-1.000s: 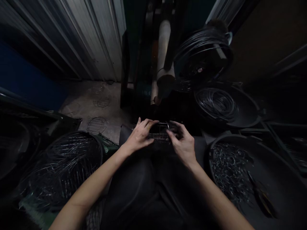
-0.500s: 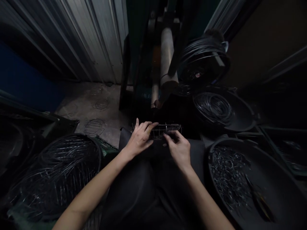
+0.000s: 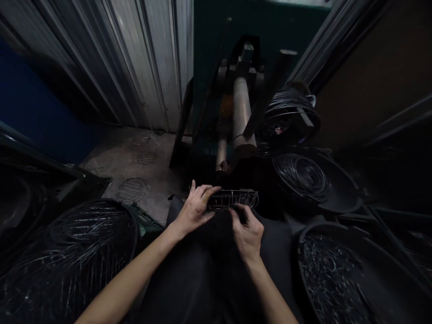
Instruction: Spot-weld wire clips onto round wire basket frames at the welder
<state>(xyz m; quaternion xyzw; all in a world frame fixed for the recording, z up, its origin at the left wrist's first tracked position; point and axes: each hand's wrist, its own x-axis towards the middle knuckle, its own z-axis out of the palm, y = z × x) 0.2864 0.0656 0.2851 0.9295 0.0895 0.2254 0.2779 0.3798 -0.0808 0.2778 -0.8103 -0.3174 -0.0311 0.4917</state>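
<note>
A small wire basket (image 3: 236,197), made of thin shiny rods, lies over my lap on a dark apron (image 3: 270,238). My left hand (image 3: 197,208) grips its left end, fingers over the top and thumb at the near side. My right hand (image 3: 248,229) is at the basket's near edge, thumb and index finger pinched together. Whatever sits between those fingertips is too small and dark to make out. Part of the basket's left end is hidden behind my left hand.
Ahead stands a green machine with two metal cylinders (image 3: 243,117). A tub of wire lengths (image 3: 84,252) is at left. On the right are a pan with coiled wire (image 3: 300,175) and a basin of small bent wire pieces (image 3: 330,274). Round wire grids (image 3: 132,190) lie on the floor.
The view has tilted up, so hands and basket appear lower and more of the machine shows. My right hand has shifted slightly left along the basket; my left hand keeps its hold.
</note>
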